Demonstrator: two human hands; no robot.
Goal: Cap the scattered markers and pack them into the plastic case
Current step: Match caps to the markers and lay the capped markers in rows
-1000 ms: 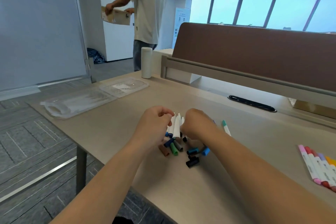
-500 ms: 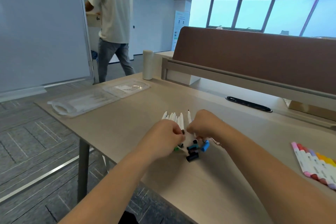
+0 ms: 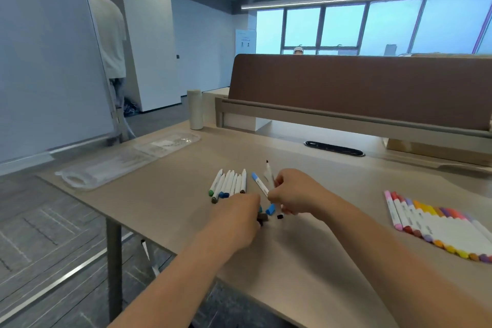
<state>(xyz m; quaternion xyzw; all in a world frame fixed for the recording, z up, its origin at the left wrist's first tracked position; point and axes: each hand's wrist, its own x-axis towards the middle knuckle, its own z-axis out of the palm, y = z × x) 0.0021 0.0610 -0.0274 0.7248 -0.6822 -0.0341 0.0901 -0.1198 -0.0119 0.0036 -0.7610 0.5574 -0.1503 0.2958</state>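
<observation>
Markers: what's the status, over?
Right hand grips two markers, one uncapped. Left hand over loose caps, grip unclear. Case open at far left, path clear.

Head-worn camera looks forward and down, close over the desk (image 3: 165, 210).

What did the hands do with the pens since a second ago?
The bunch of markers both hands held up now lies in a row on the table. The left hand let go and dropped to the loose caps; the right hand grips two markers. The plastic case and the capped markers stayed put.
</observation>
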